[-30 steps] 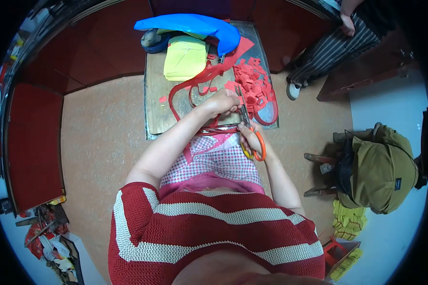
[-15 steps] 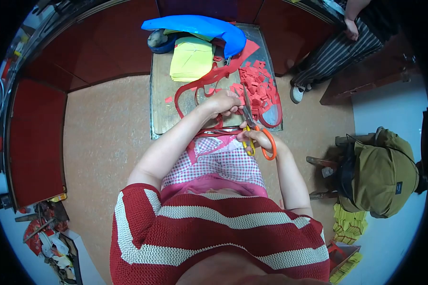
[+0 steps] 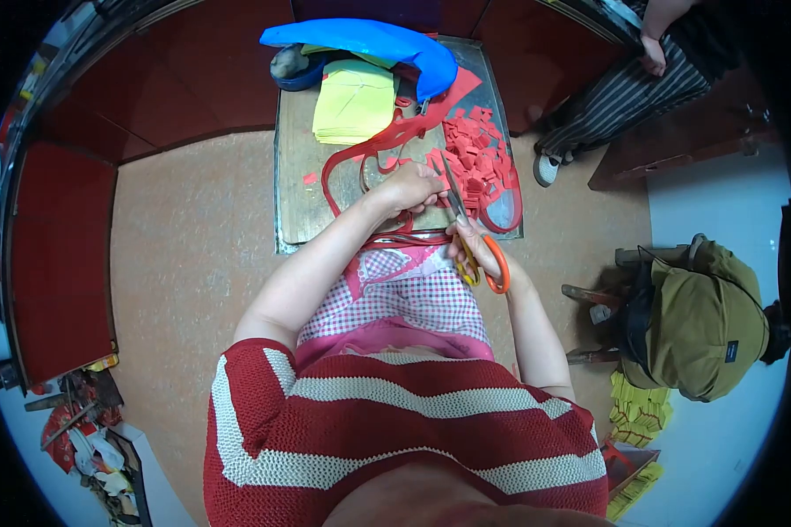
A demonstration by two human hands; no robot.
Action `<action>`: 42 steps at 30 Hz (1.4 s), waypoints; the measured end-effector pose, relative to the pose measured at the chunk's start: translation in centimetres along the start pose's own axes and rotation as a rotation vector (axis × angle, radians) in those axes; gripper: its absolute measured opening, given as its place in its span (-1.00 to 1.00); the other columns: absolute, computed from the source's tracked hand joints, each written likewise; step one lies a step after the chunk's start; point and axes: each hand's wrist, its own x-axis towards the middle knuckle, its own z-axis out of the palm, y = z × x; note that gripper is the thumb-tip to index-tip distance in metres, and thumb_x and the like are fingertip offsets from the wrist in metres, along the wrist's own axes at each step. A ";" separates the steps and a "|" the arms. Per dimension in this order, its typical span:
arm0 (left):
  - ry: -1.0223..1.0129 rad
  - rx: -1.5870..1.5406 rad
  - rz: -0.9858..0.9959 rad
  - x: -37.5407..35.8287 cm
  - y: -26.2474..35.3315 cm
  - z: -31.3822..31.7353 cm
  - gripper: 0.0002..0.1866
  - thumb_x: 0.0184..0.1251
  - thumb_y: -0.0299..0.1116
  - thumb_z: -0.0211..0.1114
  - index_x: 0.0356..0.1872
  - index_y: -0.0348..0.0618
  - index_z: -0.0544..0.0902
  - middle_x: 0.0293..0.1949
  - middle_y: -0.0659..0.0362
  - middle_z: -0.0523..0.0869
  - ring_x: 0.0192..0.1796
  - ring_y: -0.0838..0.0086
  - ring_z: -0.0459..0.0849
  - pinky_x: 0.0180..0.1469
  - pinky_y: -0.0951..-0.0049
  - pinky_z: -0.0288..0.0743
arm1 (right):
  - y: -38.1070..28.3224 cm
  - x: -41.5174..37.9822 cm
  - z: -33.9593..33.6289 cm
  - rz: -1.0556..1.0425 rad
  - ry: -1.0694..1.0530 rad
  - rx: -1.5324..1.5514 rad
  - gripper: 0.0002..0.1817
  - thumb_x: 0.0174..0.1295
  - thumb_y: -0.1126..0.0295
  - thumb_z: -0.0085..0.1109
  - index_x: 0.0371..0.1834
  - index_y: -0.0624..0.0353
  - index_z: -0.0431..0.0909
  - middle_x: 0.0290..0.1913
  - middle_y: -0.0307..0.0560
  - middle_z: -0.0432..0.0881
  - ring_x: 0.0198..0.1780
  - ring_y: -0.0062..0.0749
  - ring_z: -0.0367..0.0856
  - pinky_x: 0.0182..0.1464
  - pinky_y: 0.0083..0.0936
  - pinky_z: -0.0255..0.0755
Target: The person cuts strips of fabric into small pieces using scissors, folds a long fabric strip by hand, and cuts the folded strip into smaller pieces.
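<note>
My right hand [image 3: 471, 246] is wrapped round a pair of scissors [image 3: 453, 195] with one orange and one yellow handle. The blades point away from me and end beside my left fingertips. With closed fingers, my left hand [image 3: 410, 187] grips a red strip [image 3: 332, 180], part of which loops out to the left on the board; the piece right at the fingers is mostly hidden. Just beyond the blades lies a heap of small cut red pieces [image 3: 476, 158]. More red strips [image 3: 404, 239] hang over the near edge, above my checked apron [image 3: 404, 299].
On the board [image 3: 303, 211] are a stack of yellow sheets [image 3: 353, 104], a blue bag [image 3: 360, 39] and a dark blue bowl [image 3: 299, 75]. Another person in striped trousers [image 3: 624, 101] stands at the far right. An olive bag [image 3: 707, 321] rests on a wooden stool [image 3: 589, 294] to the right.
The scissor handles have come closer together in my right hand, which has turned slightly. My left hand stays nearly in place, still gripping the red strip.
</note>
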 end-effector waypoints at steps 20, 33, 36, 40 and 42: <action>-0.283 -0.570 -0.058 -2.1 -0.3 -0.3 -0.87 0.33 -0.46 0.11 -0.43 -0.12 0.40 -0.67 0.30 0.36 -0.73 0.72 0.20 -0.75 0.73 0.00 | -2.8 -0.5 0.0 -0.387 0.350 -0.398 -0.65 0.19 0.44 0.14 0.06 0.21 0.42 -0.34 -0.20 0.59 -0.41 -0.61 0.53 -0.40 -0.65 0.41; -0.641 -0.753 -0.021 -6.6 0.2 1.0 -0.58 0.41 -0.42 -0.01 0.28 -0.16 0.32 -0.65 0.38 0.27 -0.75 0.77 0.11 -0.70 0.75 0.03 | -6.1 -2.0 3.1 -0.756 0.303 -0.388 -0.42 0.07 0.64 0.17 0.24 0.23 0.32 -0.19 -0.16 0.57 -0.12 -0.53 0.54 -0.03 -0.59 0.42; -0.699 -0.806 -0.038 -7.1 0.2 1.3 -0.69 0.42 -0.37 0.02 0.15 -0.09 0.41 -0.59 0.33 0.36 -0.73 0.75 0.15 -0.70 0.76 0.02 | -5.8 -2.7 3.0 -0.702 0.321 -0.351 -0.48 0.08 0.61 0.21 0.17 0.23 0.36 -0.19 -0.16 0.56 -0.12 -0.57 0.53 -0.04 -0.62 0.41; -0.662 -0.744 0.074 -8.1 -1.5 0.9 -0.60 0.43 -0.39 -0.01 0.24 -0.27 0.32 -0.59 0.30 0.37 -0.73 0.75 0.24 -0.72 0.75 0.08 | -5.9 -2.8 2.4 -0.806 0.330 -0.250 -0.57 0.14 0.67 0.12 0.11 0.22 0.34 -0.22 -0.23 0.49 -0.20 -0.57 0.51 -0.10 -0.66 0.41; -0.716 -0.719 0.132 -9.0 -2.4 0.0 -0.60 0.42 -0.39 0.02 0.22 -0.32 0.33 -0.58 0.26 0.42 -0.71 0.74 0.30 -0.71 0.74 0.14 | -6.6 -3.7 2.4 -0.748 0.325 -0.210 -0.57 0.16 0.69 0.09 0.10 0.21 0.32 -0.24 -0.25 0.47 -0.22 -0.56 0.50 -0.10 -0.65 0.41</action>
